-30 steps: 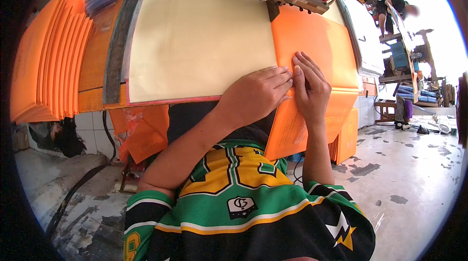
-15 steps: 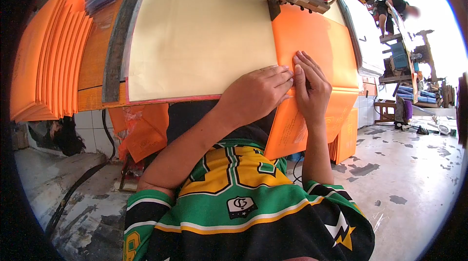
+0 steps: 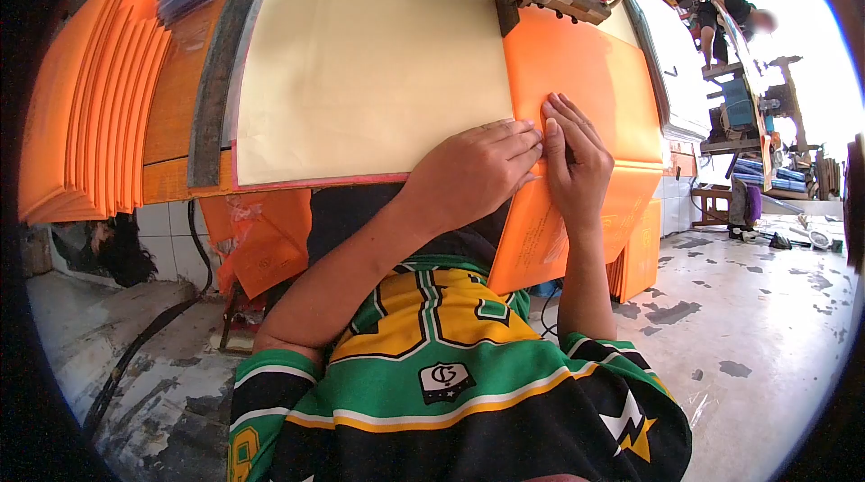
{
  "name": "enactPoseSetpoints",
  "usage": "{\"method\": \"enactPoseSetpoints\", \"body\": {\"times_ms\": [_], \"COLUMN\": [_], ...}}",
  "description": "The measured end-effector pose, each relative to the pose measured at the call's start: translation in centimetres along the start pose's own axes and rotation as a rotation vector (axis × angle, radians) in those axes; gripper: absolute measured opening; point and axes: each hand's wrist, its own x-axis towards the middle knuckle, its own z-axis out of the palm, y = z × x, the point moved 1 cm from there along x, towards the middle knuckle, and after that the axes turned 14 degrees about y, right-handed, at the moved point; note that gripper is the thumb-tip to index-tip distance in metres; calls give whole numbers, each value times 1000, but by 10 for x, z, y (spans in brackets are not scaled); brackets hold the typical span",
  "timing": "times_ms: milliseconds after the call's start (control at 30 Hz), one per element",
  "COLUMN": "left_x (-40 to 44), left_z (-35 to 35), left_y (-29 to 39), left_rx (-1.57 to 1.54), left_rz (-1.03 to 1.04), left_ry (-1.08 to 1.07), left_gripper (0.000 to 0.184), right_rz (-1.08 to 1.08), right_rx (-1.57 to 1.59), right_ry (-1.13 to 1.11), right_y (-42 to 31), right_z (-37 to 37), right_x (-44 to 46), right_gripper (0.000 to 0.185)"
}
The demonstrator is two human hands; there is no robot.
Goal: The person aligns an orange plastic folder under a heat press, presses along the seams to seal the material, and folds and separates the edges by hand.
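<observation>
Fingers of left hand (image 3: 476, 165), right hand (image 3: 578, 158) lie close together on orange sheet (image 3: 617, 113); pinch unclear. Sheet looks light, limp, slick; best held by edges.

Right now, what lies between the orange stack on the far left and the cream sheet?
In the head view, going from the stack to the cream sheet: mainly a stretch of wooden table, then a dark bar.

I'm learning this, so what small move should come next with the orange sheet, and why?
Probably smooth the orange sheet along its left edge: the left hand is at that edge, the right hand rests on the sheet beside it, and the near part bends down over the table front, which might tug it askew.
</observation>
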Motion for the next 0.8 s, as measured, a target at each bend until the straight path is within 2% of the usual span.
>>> {"method": "enactPoseSetpoints", "body": {"times_ms": [800], "left_x": [1], "left_z": [-2], "left_y": [1], "left_rx": [-14], "left_rz": [-10], "left_ry": [6], "left_gripper": [39], "right_rz": [7], "right_rx": [0], "right_ry": [1], "right_y": [-1], "right_z": [0], "right_x": [0], "right_gripper": [23]}}
